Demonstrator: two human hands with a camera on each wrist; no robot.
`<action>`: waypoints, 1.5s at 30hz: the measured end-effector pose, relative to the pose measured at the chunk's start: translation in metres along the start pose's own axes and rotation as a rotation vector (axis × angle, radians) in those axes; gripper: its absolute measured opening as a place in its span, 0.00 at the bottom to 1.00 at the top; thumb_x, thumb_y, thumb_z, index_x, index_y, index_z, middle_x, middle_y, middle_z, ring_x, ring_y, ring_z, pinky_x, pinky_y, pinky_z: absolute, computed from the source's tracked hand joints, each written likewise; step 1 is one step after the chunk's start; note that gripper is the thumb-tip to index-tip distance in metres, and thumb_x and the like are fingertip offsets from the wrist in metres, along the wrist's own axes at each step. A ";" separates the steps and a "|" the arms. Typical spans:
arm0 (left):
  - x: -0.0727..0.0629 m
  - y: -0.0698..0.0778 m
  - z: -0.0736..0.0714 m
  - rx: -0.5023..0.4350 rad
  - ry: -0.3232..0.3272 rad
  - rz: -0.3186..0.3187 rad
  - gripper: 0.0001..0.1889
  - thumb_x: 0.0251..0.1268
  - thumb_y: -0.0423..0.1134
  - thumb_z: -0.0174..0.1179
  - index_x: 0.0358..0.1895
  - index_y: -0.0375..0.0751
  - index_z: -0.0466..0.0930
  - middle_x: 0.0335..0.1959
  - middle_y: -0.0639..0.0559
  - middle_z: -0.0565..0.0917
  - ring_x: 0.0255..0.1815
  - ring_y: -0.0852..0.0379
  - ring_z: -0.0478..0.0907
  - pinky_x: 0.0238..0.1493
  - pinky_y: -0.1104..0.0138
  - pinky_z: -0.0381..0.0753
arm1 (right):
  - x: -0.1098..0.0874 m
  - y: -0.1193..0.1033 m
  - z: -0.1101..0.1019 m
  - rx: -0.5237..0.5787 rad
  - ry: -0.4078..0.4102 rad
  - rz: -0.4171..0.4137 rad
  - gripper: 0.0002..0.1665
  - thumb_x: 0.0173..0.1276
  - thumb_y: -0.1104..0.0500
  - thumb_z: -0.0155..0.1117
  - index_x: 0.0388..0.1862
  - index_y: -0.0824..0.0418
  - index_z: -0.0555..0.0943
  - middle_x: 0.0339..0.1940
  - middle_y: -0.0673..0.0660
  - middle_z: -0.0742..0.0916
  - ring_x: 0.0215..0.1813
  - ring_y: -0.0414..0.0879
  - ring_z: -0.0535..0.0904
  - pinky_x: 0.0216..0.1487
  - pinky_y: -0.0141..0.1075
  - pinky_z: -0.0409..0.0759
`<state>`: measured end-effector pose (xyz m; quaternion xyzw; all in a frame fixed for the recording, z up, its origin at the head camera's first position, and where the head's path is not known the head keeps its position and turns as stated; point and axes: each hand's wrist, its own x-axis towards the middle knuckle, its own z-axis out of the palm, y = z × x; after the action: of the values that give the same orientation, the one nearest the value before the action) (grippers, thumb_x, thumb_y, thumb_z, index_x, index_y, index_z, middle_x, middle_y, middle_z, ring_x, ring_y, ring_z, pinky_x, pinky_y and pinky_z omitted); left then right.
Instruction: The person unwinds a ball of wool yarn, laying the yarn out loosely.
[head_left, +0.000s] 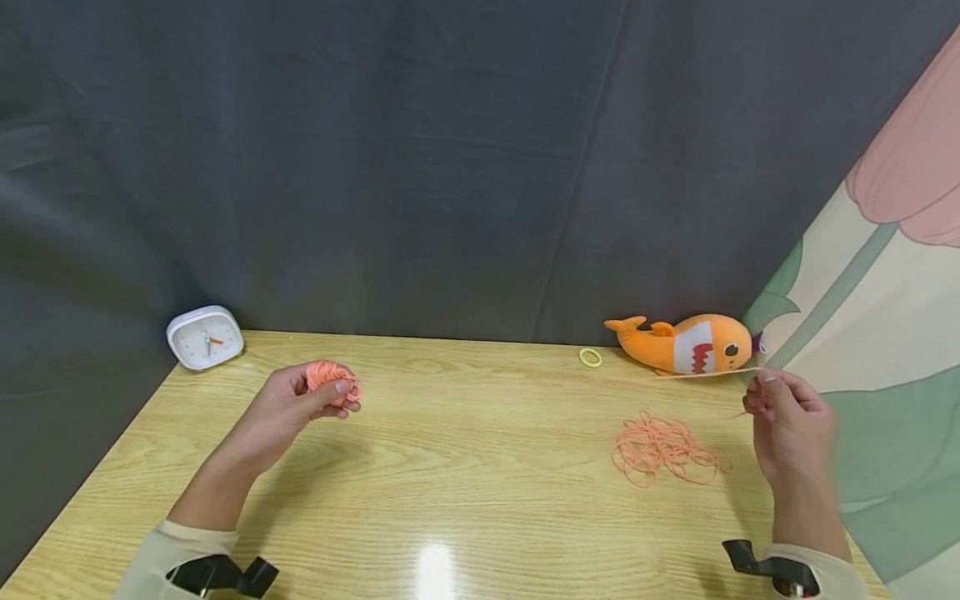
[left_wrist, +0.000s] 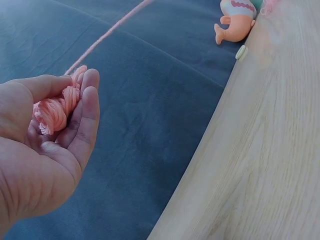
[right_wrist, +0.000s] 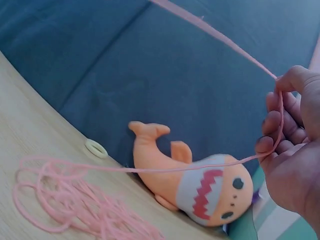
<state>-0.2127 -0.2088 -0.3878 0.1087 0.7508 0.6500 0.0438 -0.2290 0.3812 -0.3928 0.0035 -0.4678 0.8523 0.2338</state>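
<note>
A small wound ball of coral-pink yarn [head_left: 327,377] sits in my left hand [head_left: 288,408], gripped between thumb and fingers above the left part of the table. In the left wrist view a strand of yarn [left_wrist: 107,34] runs taut from the ball [left_wrist: 52,114] up to the right. My right hand [head_left: 791,421] pinches the strand between thumb and forefinger at the right side. From there, in the right wrist view, the yarn [right_wrist: 200,168] passes over the palm and down to a loose tangle of yarn [right_wrist: 75,200], which lies on the table left of that hand.
An orange plush shark [head_left: 675,346] lies at the back right, with a yellow ring [head_left: 590,357] left of it. A white alarm clock [head_left: 206,337] stands at the back left corner. Dark curtain [head_left: 420,167] hangs behind the wooden table [head_left: 465,450]; a flower-patterned cloth [head_left: 900,333] hangs on the right.
</note>
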 end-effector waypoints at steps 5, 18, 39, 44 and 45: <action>0.000 0.002 -0.001 0.003 0.012 0.011 0.18 0.77 0.36 0.59 0.57 0.21 0.75 0.39 0.56 0.90 0.41 0.63 0.88 0.47 0.69 0.88 | 0.004 -0.004 -0.015 0.045 0.109 0.037 0.05 0.72 0.70 0.65 0.36 0.71 0.86 0.26 0.58 0.87 0.26 0.46 0.79 0.28 0.32 0.79; -0.003 0.005 -0.002 0.031 0.046 -0.037 0.20 0.78 0.40 0.59 0.58 0.23 0.75 0.39 0.59 0.89 0.42 0.63 0.88 0.48 0.70 0.88 | 0.011 -0.001 -0.029 0.073 0.220 0.056 0.04 0.70 0.70 0.68 0.34 0.72 0.87 0.24 0.59 0.87 0.24 0.47 0.80 0.25 0.32 0.82; 0.000 0.001 0.000 0.031 0.043 -0.010 0.19 0.77 0.39 0.61 0.56 0.23 0.77 0.41 0.60 0.88 0.44 0.64 0.87 0.50 0.70 0.87 | 0.010 0.007 -0.030 0.017 0.169 0.071 0.05 0.70 0.72 0.66 0.39 0.71 0.88 0.30 0.58 0.91 0.33 0.46 0.88 0.39 0.31 0.88; 0.001 0.000 0.002 0.024 0.028 -0.007 0.19 0.77 0.39 0.61 0.57 0.23 0.77 0.42 0.60 0.88 0.44 0.64 0.87 0.50 0.70 0.87 | 0.007 0.009 -0.014 -0.007 0.136 0.077 0.05 0.70 0.71 0.67 0.41 0.69 0.88 0.32 0.57 0.91 0.35 0.45 0.90 0.41 0.32 0.89; 0.001 0.000 0.002 0.022 0.026 -0.009 0.19 0.77 0.39 0.61 0.57 0.23 0.77 0.42 0.60 0.88 0.44 0.64 0.87 0.50 0.70 0.87 | 0.005 0.010 -0.009 -0.022 0.117 0.070 0.05 0.70 0.71 0.67 0.41 0.69 0.88 0.33 0.57 0.91 0.35 0.45 0.89 0.41 0.31 0.89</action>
<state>-0.2131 -0.2069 -0.3880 0.0975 0.7588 0.6430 0.0358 -0.2360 0.3859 -0.4048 -0.0650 -0.4624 0.8536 0.2308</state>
